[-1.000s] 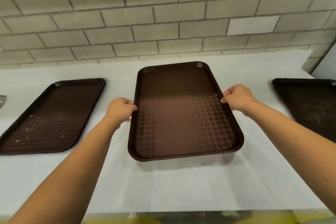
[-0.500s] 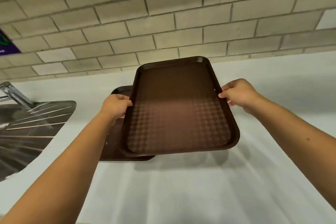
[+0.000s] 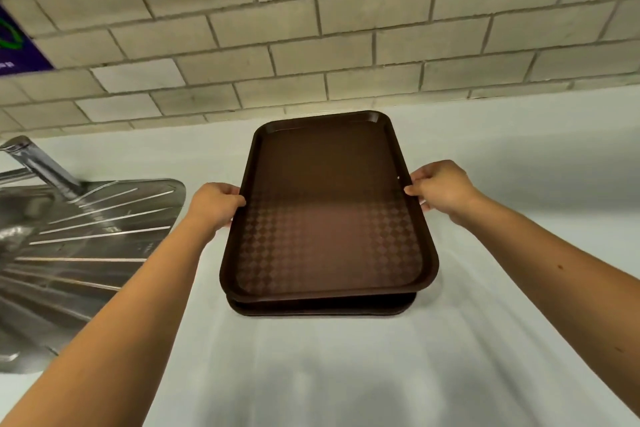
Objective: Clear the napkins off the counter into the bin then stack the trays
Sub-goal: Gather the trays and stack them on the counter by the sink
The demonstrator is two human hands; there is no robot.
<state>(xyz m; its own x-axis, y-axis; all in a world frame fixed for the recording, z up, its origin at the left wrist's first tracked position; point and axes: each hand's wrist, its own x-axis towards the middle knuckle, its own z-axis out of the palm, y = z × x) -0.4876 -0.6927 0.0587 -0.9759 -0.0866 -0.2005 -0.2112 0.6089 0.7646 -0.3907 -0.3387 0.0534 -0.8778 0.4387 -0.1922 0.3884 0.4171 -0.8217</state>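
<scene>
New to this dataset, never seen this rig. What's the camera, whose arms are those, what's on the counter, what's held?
There is no robot here: a person works bare-handed, and one wide-angle camera worn on the head looks forward and down, so the arms enter from the bottom of the picture. The left hand and right hand each grip a long edge of a brown tray. It sits over a second brown tray, of which only the near edge shows beneath; whether the two already touch fully cannot be told. Both are on a white counter against a brick wall. To the left lies a steel sink drainboard with a tap. No napkins are visible.
</scene>
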